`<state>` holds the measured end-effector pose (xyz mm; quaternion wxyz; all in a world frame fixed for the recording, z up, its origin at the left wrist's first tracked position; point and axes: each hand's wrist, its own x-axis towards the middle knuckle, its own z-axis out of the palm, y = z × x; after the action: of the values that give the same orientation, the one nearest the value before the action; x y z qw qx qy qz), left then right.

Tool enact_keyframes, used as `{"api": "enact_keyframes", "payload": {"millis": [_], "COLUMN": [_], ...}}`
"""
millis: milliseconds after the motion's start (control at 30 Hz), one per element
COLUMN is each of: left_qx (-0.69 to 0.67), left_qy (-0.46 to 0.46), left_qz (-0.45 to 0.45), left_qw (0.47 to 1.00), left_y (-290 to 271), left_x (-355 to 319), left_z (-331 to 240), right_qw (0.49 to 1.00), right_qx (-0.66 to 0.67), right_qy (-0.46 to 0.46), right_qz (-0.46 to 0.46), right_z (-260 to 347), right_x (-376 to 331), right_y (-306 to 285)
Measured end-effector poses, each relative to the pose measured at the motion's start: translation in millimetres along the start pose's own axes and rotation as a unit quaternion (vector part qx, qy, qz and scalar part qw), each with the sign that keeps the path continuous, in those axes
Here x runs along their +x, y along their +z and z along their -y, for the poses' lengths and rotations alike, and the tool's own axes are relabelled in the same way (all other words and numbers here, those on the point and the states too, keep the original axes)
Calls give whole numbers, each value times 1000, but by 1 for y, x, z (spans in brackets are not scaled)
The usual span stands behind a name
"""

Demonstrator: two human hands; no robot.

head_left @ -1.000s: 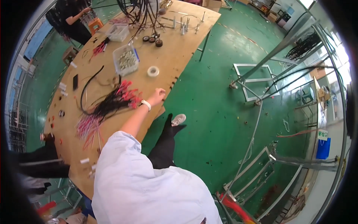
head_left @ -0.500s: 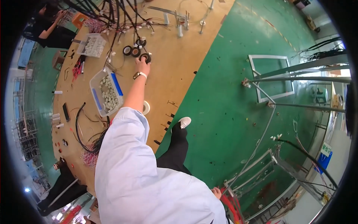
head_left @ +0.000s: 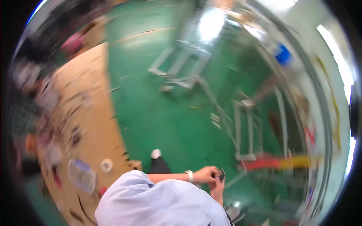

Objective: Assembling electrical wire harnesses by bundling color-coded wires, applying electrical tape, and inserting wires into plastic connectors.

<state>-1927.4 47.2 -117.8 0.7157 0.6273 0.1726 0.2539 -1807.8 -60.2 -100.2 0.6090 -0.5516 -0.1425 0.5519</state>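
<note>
Over the green floor, my two hands are close together in front of my body. A roll of black tape (head_left: pixel 222 174) is between them. My left hand (head_left: pixel 206 174), with a white band at its wrist, reaches in from the left, its fingers closed on the roll. Just below it, my right hand (head_left: pixel 216 187) has its fingers bent up against the same roll; motion blur hides its exact grip.
To the left runs a wooden table (head_left: pixel 113 150) bearing a white tape roll (head_left: pixel 106 165), a clear plastic bin (head_left: pixel 82 176) and blurred wires. Pale metal frames (head_left: pixel 243 128) stand on the green floor (head_left: pixel 162 113) to the right. Red and yellow strips (head_left: pixel 279 162) lie beyond my hands.
My left hand has come away from the table with a roll of black tape and met my right hand, which has risen. The view has swung to the right.
</note>
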Motion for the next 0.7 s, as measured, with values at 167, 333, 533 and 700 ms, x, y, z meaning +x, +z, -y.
{"api": "enact_keyframes", "payload": {"millis": [167, 333, 533, 700], "left_qx": [76, 28, -8, 89], "left_qy": [7, -79, -192, -163], "left_qz": [287, 457, 540, 620], "left_qw": [955, 886, 820, 762], "left_y": [157, 302, 443, 558], "left_x": [47, 99, 137, 172], "left_z": [31, 3, 35, 72], "right_qw": [963, 919, 901, 858], "right_qx": [-61, 50, 123, 146], "right_qy": [-177, -205, -232, -281], "right_qz": [-194, -333, -347, -405], "right_z": [4, 46, 69, 76], "right_x": [-105, -176, -234, -272], "right_y": [-156, -241, -362, -460]}}
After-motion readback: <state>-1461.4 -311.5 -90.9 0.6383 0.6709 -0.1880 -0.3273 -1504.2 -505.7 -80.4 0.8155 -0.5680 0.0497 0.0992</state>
